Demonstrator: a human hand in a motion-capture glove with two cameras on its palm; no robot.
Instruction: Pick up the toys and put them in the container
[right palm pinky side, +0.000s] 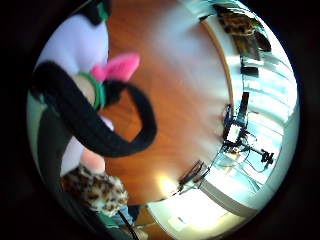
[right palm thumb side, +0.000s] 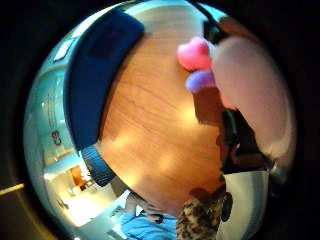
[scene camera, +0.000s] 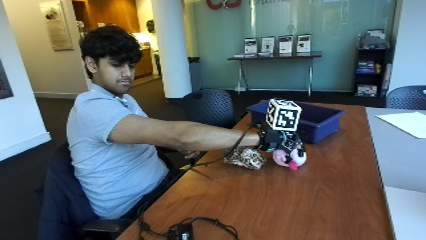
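In the outside view my gloved right hand (scene camera: 276, 141) grips a white plush toy (scene camera: 291, 157) with pink and black parts, low over the wooden table (scene camera: 299, 200). The toy's pale body (right palm pinky side: 75, 45), pink piece (right palm pinky side: 122, 65) and black looped tail (right palm pinky side: 105, 135) lie close to the palm. A leopard-print toy (scene camera: 245, 158) lies on the table just beside the hand, towards the person, and also shows in the palm views (right palm pinky side: 95, 189) (right palm thumb side: 200, 220). The dark blue container (scene camera: 303, 120) stands behind the hand, further along the table (right palm thumb side: 95, 75).
A black device with coiled cables (scene camera: 186, 231) lies at the table's near end. A sheet of paper (scene camera: 406, 122) rests on the grey table to the right. A dark chair (scene camera: 210, 106) stands behind the table's left edge.
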